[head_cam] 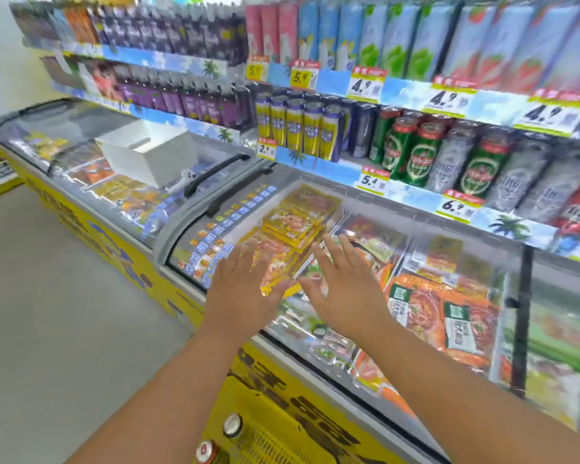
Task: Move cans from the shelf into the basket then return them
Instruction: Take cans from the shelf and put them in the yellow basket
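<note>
Yellow basket point(265, 440) at six o'clock holds two cans point(232, 425). Left hand point(245, 289) and right hand point(345, 289), fingers spread and empty, hover over the freezer lid point(399, 329). Green beer cans point(422, 155) stand at two o'clock.

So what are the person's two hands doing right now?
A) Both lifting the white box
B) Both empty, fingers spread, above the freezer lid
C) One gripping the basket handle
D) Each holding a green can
B: the left hand and right hand are both open with straight fingers and hold nothing, out over the freezer lid; the green cans stand untouched on the shelf.
</note>
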`<state>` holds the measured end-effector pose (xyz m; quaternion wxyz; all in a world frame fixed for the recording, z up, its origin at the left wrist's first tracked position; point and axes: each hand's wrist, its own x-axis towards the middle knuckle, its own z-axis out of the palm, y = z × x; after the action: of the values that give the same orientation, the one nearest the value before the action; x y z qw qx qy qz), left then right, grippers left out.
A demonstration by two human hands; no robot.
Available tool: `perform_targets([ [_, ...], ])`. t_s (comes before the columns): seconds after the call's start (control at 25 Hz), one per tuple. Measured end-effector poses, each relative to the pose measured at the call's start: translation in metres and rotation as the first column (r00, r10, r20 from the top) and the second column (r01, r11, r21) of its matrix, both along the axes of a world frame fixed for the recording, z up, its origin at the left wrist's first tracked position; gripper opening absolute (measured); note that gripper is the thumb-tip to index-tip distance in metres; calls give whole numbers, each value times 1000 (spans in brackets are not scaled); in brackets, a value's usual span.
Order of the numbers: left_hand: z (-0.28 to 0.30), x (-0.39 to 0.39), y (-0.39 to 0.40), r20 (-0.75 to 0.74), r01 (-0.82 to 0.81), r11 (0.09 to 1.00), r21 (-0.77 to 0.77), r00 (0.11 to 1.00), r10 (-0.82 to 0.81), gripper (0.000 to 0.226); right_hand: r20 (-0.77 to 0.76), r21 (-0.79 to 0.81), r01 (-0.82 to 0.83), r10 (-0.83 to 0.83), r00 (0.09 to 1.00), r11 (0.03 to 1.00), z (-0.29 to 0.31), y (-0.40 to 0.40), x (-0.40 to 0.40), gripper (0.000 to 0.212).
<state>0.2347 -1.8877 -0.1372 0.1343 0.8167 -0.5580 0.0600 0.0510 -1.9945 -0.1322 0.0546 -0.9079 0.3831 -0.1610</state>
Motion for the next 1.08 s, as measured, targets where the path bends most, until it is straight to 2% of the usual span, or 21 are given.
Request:
perform_targets([
  [0.2, 34, -78, -105, -3, 145, 989, -28, 989, -145, 80, 0, 25, 175, -175, 985, 984, 35, -64, -100, 81],
  [0.36, 56, -144, -177, -56, 226, 974, -21, 972, -227, 77, -23, 38, 267, -266, 964, 963, 54, -117, -174, 93],
  [0.48, 70, -182, -220, -75, 241, 970, -17, 968, -242, 76, 12, 38, 324, -325, 946, 945, 61, -154, -219, 91],
  [0.6, 77, -209, -251, -153, 230, 973, -31, 961, -232, 76, 21, 67, 352, -354, 935, 934, 67, -178, -252, 90],
  [0.76, 75, -222, -277, -180, 222, 975, -34, 958, -224, 77, 21, 118, 356, -361, 932, 927, 72, -199, -267, 77],
  [1.08, 82, -206, -323, -232, 251, 968, -24, 940, -249, 78, 135, 208, 365, -397, 908, 907, 77, -237, -233, 79],
])
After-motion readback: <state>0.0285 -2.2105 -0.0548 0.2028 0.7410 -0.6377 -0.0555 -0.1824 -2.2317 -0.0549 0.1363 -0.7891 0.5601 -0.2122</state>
